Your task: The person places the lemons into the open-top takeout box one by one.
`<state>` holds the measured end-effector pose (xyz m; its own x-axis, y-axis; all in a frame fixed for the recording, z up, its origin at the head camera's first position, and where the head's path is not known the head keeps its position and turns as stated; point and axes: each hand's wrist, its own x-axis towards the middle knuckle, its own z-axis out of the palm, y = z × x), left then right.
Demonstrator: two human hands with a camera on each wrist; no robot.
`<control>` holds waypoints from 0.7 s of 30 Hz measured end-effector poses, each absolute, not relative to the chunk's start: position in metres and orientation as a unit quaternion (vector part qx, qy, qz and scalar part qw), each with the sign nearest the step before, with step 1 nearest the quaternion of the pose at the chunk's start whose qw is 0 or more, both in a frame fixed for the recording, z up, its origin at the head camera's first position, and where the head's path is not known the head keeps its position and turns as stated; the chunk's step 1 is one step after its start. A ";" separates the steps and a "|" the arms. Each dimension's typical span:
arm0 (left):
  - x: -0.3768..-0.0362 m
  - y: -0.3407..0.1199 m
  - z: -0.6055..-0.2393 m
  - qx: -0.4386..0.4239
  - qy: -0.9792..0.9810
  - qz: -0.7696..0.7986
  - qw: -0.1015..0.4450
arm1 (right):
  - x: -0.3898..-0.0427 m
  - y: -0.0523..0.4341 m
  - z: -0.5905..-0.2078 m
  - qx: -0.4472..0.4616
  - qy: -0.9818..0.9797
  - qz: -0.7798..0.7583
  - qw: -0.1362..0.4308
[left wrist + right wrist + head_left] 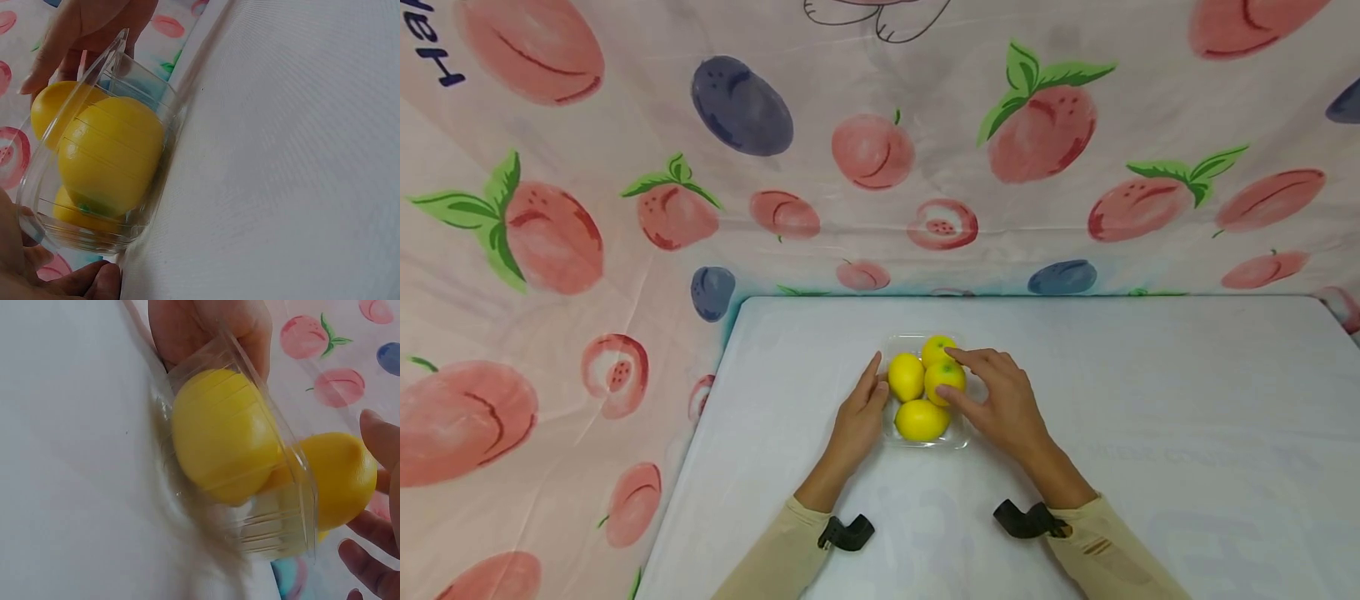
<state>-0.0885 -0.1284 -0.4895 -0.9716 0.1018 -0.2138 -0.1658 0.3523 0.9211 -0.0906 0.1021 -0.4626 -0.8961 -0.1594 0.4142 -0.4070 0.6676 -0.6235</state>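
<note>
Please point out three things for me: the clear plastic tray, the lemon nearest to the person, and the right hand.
clear plastic tray (94, 69), left wrist view, on its upper rim.
nearest lemon (922, 419), head view, on the middle of its skin.
right hand (1000, 400), head view, on the back of the hand.

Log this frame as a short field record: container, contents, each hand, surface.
container: clear plastic tray, on the table
contents: four lemons
left hand: fingers straight, resting against the tray's left side
right hand: fingers around the right-hand lemon; a firm grip cannot be told
surface: white table
backdrop: fruit-print cloth
</note>
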 end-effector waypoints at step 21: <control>-0.091 -0.127 -0.491 -0.024 0.814 0.568 0.115 | -0.093 0.095 -0.467 0.112 -0.890 0.412 0.158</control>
